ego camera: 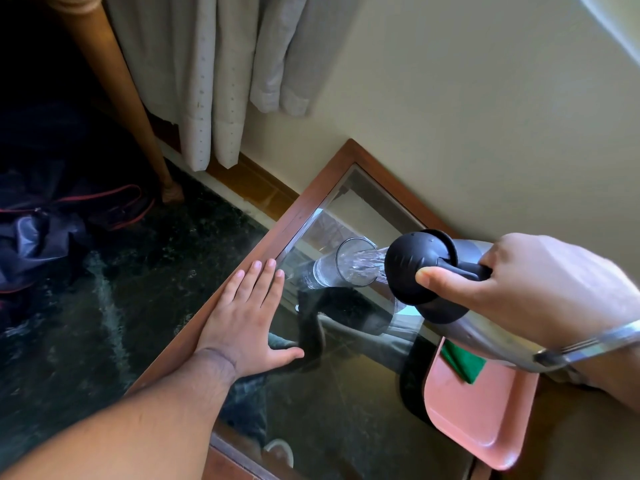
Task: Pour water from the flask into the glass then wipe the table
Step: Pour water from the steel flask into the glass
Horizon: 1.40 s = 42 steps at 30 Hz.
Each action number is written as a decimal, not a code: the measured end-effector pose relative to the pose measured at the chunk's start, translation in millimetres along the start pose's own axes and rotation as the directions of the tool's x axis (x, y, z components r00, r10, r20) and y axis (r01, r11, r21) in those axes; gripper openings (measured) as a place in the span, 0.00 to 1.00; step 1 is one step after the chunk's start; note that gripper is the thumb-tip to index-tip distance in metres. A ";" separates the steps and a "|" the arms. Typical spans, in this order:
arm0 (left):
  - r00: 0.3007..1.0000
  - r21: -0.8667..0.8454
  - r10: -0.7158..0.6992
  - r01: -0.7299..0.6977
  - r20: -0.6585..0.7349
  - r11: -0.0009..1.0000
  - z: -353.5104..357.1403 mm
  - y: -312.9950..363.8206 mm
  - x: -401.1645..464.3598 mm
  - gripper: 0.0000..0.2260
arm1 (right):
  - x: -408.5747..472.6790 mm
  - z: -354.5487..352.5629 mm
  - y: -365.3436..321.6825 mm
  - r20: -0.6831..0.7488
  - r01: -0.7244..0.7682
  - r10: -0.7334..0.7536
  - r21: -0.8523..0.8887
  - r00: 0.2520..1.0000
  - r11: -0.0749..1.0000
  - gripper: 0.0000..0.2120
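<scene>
My right hand (540,282) grips the handle of a steel flask (426,268) with a black top, tilted to the left. Water streams from its spout into a clear glass (346,265) that stands on the glass-topped table (332,393). The glass holds some water. My left hand (246,317) lies flat, fingers spread, on the table's wooden left rim, just left of the glass and not touching it. A folded green cloth (464,362) lies on a pink tray, partly hidden under the flask.
The pink tray (478,420) sits at the table's right near corner. A cream wall runs along the table's far side. Curtains (221,81) hang at the back left. Dark carpet and a dark bag (52,226) lie to the left, beside a wooden post (117,84).
</scene>
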State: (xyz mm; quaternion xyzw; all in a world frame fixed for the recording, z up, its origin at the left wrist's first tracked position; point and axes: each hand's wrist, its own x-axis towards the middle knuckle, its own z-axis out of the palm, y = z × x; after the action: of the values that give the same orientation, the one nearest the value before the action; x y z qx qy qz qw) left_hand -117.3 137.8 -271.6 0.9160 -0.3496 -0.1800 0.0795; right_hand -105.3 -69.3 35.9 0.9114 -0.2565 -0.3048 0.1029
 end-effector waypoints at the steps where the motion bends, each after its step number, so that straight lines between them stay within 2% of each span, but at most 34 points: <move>1: 1.000 0.001 0.000 0.000 -0.001 1.000 -0.1 0.2 0.2 0.58 | -0.5 0.0 0.4 -0.001 0.000 0.000 0.000 1.000 1.000 0.37; 34: 1.000 0.009 -0.001 0.001 -0.014 1.000 1.7 -0.4 1.0 0.58 | 4.6 5.8 6.6 -0.067 0.039 -0.037 0.019 0.997 0.999 0.39; 38: 1.000 0.004 -0.002 0.002 -0.007 1.000 1.8 -1.3 0.2 0.58 | 3.5 14.2 17.7 -0.049 0.020 -0.014 0.126 0.999 0.992 0.38; 42: 1.000 0.011 -0.003 0.003 0.002 1.000 2.4 -0.6 -0.1 0.58 | -2.5 26.8 25.1 0.000 -0.064 0.068 0.340 0.998 0.938 0.37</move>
State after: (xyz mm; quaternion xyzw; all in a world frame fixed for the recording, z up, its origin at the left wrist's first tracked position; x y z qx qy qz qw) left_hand -117.9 138.3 -273.9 0.9167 -0.3493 -0.1791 0.0741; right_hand -133.4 -90.1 24.5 0.9082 -0.3349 -0.2470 -0.0441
